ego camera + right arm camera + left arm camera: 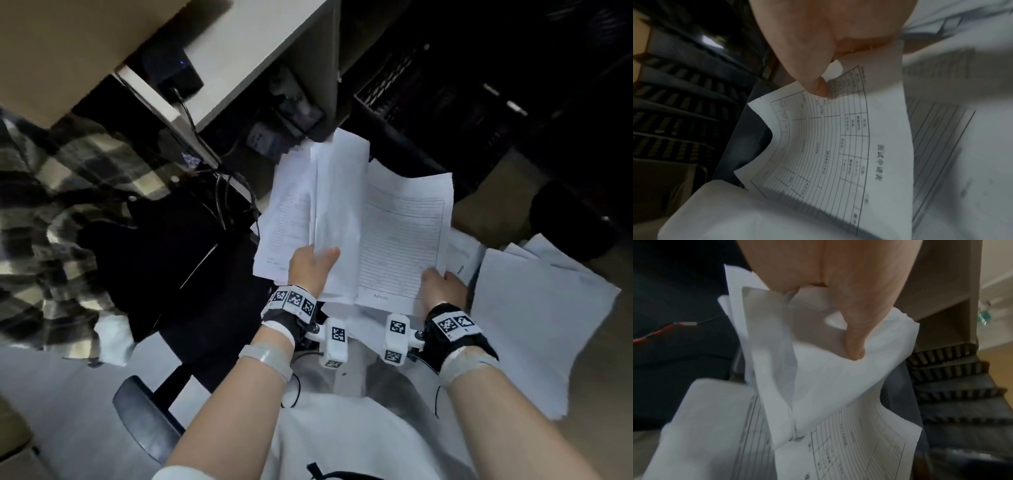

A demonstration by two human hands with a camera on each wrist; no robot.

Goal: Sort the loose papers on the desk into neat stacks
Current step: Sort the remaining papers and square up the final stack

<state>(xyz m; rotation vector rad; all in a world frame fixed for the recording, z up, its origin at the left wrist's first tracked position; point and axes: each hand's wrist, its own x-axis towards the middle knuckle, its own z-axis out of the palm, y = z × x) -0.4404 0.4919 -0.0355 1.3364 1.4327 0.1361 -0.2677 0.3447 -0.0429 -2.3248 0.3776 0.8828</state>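
My left hand [313,265] grips a bundle of white papers [337,205] by its near edge, thumb on top; in the left wrist view the thumb [855,344] presses the sheets [818,369]. My right hand [442,282] pinches the near right corner of a lined form sheet [404,236], and the right wrist view shows the thumb [818,84] on the printed form [828,154]. Both bundles overlap in the air above my lap. More loose white sheets [534,318] lie to the right on the floor.
A pale desk [246,58] with a black device and cables [171,72] lies ahead to the left. Black slatted crates [428,99] stand ahead on the right. A plaid shirt [44,212] and a dark chair [164,260] are at left.
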